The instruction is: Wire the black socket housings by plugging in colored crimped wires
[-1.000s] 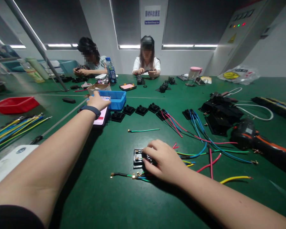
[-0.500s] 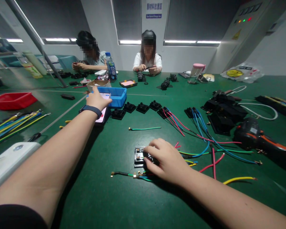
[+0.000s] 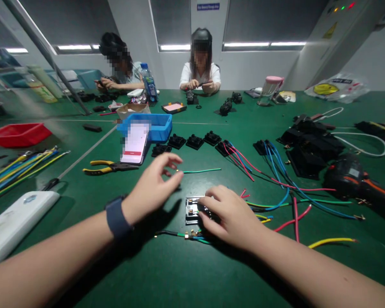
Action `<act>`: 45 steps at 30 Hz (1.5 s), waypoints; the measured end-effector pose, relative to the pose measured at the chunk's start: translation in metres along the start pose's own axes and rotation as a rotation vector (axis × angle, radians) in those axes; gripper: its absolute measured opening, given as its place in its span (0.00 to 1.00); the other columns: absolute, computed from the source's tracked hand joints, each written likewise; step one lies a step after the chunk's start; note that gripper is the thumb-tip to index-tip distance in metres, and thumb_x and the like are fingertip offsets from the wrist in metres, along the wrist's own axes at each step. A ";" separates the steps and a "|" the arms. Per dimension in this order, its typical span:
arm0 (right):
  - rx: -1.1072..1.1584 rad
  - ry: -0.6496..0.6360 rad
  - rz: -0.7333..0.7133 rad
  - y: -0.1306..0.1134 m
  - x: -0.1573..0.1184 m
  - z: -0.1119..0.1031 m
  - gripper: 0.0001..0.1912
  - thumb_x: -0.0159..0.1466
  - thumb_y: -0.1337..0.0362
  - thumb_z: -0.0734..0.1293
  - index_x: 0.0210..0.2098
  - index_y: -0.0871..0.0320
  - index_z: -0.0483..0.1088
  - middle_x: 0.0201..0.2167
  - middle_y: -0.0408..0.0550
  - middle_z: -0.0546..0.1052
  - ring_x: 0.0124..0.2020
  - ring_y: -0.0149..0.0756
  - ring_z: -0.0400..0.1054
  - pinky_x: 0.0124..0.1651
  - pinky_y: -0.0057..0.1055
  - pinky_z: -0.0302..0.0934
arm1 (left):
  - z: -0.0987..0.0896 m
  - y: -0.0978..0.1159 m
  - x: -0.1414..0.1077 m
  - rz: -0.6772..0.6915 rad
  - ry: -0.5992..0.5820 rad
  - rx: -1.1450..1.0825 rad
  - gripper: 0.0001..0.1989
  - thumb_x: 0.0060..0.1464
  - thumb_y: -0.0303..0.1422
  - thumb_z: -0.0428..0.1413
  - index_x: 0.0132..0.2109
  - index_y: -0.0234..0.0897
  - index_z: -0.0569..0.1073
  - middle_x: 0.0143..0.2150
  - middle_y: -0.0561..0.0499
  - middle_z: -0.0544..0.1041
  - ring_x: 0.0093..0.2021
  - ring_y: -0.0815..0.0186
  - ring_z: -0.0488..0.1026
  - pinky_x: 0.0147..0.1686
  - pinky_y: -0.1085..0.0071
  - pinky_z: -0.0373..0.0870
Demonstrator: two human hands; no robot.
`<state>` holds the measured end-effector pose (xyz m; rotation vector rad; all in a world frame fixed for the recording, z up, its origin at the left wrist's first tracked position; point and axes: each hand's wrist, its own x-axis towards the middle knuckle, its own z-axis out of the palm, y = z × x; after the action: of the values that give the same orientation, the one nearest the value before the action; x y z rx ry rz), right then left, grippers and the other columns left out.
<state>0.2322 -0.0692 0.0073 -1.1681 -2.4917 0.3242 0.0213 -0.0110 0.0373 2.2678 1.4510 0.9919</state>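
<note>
My right hand (image 3: 232, 216) is closed over a black plastic socket housing (image 3: 191, 209) that lies on the table with brass contacts showing inside. Its fingers cover the right part of the housing. My left hand (image 3: 155, 186) hovers to the left of it, fingers apart and slightly curled, with nothing in them. Just beyond those fingertips lies a short green wire (image 3: 202, 170). In front of the housing are dark and green wires with brass terminals (image 3: 186, 234), partly hidden beneath my right hand.
A phone (image 3: 135, 143) leans against a blue bin (image 3: 162, 128), near yellow-handled pliers (image 3: 99, 167). Several black housings (image 3: 195, 141) form a row. Red and blue wires (image 3: 276, 171) spread rightward towards a power tool (image 3: 346, 177). A white power strip (image 3: 22, 222) sits left. Two people work across the table.
My left hand has come away from the phone, back towards me and right, uncovering the screen and pliers. My right hand stays on the socket housing. The view has shifted slightly.
</note>
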 end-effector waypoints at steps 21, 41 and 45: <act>-0.001 0.005 -0.051 0.005 0.001 0.000 0.11 0.62 0.63 0.62 0.44 0.57 0.69 0.38 0.53 0.72 0.38 0.41 0.63 0.37 0.39 0.61 | 0.011 -0.007 -0.048 0.358 -0.244 -0.032 0.09 0.52 0.23 0.51 0.41 0.36 0.65 0.37 0.48 0.74 0.42 0.62 0.68 0.42 0.64 0.68; -0.065 0.005 -0.114 0.013 -0.003 0.002 0.13 0.64 0.61 0.61 0.47 0.56 0.67 0.40 0.54 0.73 0.36 0.41 0.63 0.33 0.40 0.61 | 0.003 0.001 -0.041 0.533 -0.400 0.149 0.06 0.55 0.29 0.46 0.37 0.40 0.67 0.37 0.50 0.77 0.29 0.66 0.71 0.26 0.66 0.63; -0.070 0.019 -0.131 0.013 -0.002 0.004 0.13 0.64 0.61 0.61 0.47 0.57 0.67 0.40 0.54 0.73 0.36 0.40 0.63 0.33 0.39 0.61 | 0.005 -0.003 -0.042 0.521 -0.376 0.151 0.05 0.54 0.29 0.47 0.38 0.40 0.67 0.40 0.50 0.77 0.29 0.65 0.71 0.28 0.66 0.63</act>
<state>0.2408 -0.0630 -0.0010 -1.0220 -2.5662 0.1908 0.0111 -0.0459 0.0150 2.8259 0.8220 0.5312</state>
